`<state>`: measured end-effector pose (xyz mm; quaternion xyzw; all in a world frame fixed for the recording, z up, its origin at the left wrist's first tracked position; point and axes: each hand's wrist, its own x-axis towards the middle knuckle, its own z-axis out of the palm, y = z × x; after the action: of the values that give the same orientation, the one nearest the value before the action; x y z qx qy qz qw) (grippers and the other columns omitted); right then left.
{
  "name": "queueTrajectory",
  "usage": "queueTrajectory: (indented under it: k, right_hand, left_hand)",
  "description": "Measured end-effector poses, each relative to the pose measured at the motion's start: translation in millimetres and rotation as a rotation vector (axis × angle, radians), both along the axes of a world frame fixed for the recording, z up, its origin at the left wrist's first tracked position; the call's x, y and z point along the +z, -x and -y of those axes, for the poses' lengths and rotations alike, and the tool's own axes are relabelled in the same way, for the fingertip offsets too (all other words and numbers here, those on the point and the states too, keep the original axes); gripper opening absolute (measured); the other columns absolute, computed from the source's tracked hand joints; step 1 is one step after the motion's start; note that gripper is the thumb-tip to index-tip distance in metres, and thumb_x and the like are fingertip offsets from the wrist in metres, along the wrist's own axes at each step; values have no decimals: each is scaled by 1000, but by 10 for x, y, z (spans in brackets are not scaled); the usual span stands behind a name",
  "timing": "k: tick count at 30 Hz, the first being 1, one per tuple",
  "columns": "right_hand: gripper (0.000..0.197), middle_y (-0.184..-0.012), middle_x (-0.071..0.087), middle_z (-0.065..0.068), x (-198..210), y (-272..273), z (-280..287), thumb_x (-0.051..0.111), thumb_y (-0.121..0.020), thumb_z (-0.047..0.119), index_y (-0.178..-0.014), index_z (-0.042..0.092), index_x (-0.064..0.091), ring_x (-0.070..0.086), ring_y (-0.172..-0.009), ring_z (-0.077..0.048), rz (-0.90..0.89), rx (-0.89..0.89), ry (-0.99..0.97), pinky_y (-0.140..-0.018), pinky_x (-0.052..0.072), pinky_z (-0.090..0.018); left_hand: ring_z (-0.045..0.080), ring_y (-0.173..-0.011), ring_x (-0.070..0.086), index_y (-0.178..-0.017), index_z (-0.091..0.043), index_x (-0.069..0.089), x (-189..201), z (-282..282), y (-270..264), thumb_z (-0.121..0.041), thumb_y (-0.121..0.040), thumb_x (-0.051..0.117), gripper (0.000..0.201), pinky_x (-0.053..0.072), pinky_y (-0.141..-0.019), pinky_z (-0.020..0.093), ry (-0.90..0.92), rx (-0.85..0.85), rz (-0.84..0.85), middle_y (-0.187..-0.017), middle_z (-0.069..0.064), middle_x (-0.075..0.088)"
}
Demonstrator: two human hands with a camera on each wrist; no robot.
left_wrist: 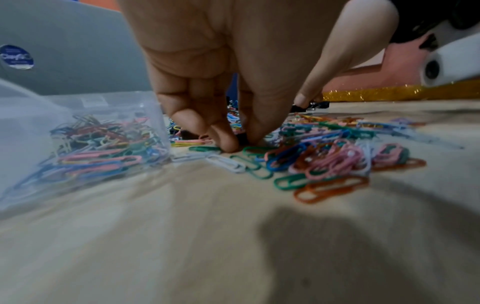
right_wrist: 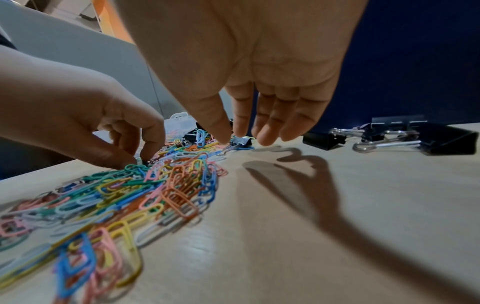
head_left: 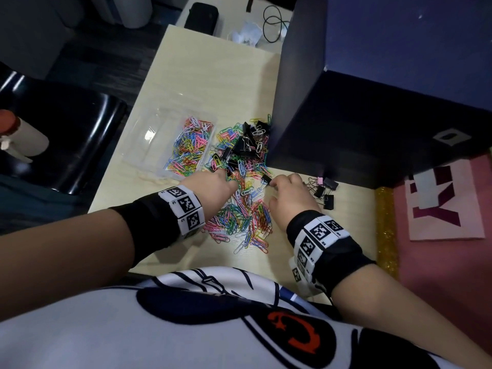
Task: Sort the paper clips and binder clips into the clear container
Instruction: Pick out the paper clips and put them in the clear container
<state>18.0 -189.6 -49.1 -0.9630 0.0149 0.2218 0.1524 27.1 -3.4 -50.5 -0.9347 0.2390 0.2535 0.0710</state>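
Note:
A clear container (head_left: 149,139) lies left of centre, its right compartment holding coloured paper clips (head_left: 189,145). A loose pile of paper clips (head_left: 245,211) mixed with black binder clips (head_left: 243,145) spreads beside it. My left hand (head_left: 231,179) reaches into the pile, and in the left wrist view its thumb and finger (left_wrist: 226,142) pinch a small black binder clip (left_wrist: 242,138). My right hand (head_left: 273,183) pinches another black binder clip (head_left: 266,179) at the pile's right edge, thumb and forefinger on it (right_wrist: 242,140). Several binder clips (head_left: 323,193) lie apart, right of that hand.
A tall dark blue box (head_left: 359,115) stands close behind the pile and the right hand. A gold glitter strip (head_left: 384,227) and a pink sheet (head_left: 447,203) border the table on the right. A black chair (head_left: 66,134) sits off the left edge. Cables (head_left: 274,22) lie far back.

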Motion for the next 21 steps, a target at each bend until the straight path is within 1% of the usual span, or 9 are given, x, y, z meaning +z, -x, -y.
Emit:
queueTrajectory:
  k: [3,5,6,8,10,13,16,18,21]
  right_hand:
    - [36,-127,41,-4,-4,3,-2,49,-91,20,-126,23,48,45,-118,-24,4,8,-17,-97,44,-39]
    - [40,-128,40,-4,-4,-7,10,47,-91,19,-130,25,46,44,-119,-25,-3,16,-22,-97,44,-39]
    - [44,-128,40,-5,-4,-21,15,45,-91,18,-134,27,43,44,-119,-26,-9,28,-19,-97,44,-39]
    - [53,-129,40,-6,-6,-61,19,41,-91,15,-141,31,35,43,-119,-27,-19,78,0,-96,44,-39]
    - [56,-127,41,-7,-19,-108,20,42,-91,13,-143,32,33,43,-118,-28,-13,136,39,-95,45,-41]
    - [42,-125,44,-9,-61,-149,13,52,-91,19,-133,22,45,46,-117,-31,32,199,126,-93,46,-43]
    - [30,-121,47,-8,-105,-137,2,50,-93,20,-122,18,50,48,-114,-31,80,218,156,-89,46,-40]
    - [27,-119,50,-8,-115,-123,-6,47,-94,24,-120,17,53,48,-113,-31,93,226,128,-88,46,-39]
    - [28,-118,53,-8,-98,-113,3,44,-96,26,-119,16,56,50,-111,-30,101,202,95,-86,46,-37]
  left_hand:
    - [31,-76,57,-114,-12,39,-10,-14,-15,-14,-92,49,24,48,-59,38,19,-1,25,-98,13,49]
    - [28,-72,51,-115,-12,39,-25,-17,-11,-11,-93,47,24,44,-58,37,12,-3,26,-98,12,50]
    - [27,-73,49,-116,-12,41,-24,-14,-7,-9,-93,46,24,43,-59,36,8,-5,18,-99,12,50]
    - [29,-79,52,-119,-13,43,-7,-7,-1,-12,-94,44,25,42,-62,35,10,-12,-8,-102,13,51]
    - [29,-80,52,-120,-14,44,-5,-17,3,-16,-95,44,25,41,-62,35,34,-1,-27,-104,14,51]
    - [25,-71,43,-117,-16,43,-14,-51,10,-9,-93,44,25,41,-61,35,66,47,-29,-94,10,47]
    - [24,-69,41,-113,-13,42,3,-55,22,-5,-91,45,23,39,-60,35,69,81,-22,-93,11,48]
    - [27,-70,45,-109,-10,43,24,-54,28,-6,-91,45,18,40,-60,35,70,92,-9,-97,12,53]
    - [30,-74,55,-103,-10,41,46,-62,25,-6,-87,48,17,42,-57,36,77,109,37,-98,12,55]
